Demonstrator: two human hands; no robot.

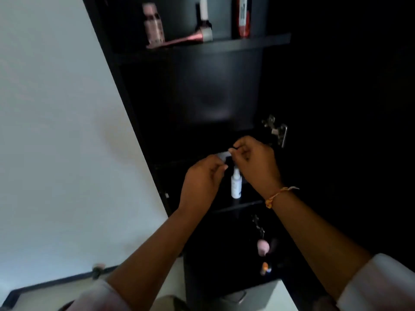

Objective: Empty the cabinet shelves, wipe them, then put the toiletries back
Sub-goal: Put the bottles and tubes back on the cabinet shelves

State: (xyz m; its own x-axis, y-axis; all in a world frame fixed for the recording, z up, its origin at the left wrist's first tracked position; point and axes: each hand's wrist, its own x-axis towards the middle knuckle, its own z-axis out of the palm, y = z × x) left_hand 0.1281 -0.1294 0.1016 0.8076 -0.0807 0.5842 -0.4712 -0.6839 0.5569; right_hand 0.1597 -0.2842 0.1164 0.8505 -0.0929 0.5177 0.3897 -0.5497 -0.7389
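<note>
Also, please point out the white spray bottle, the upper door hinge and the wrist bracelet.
white spray bottle (236,187): head view, on its body.
upper door hinge (276,130): head view, on its metal plate.
wrist bracelet (275,197): head view, on its orange thread.

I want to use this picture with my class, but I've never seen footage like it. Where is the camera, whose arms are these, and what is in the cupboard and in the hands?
There is no machine here. The one picture comes from a camera worn on a person's head, looking forward and down, so the arms are that person's own. The left hand and right hand meet in front of a dark cupboard with its door open. Together they pinch a small pale object; it is too blurred to name. Just behind the hands a white spray bottle stands on a lower shelf. On the top shelf stand a pink bottle, a dark bottle and a red tube, with a pink tool lying flat. The middle shelf looks bare.
</note>
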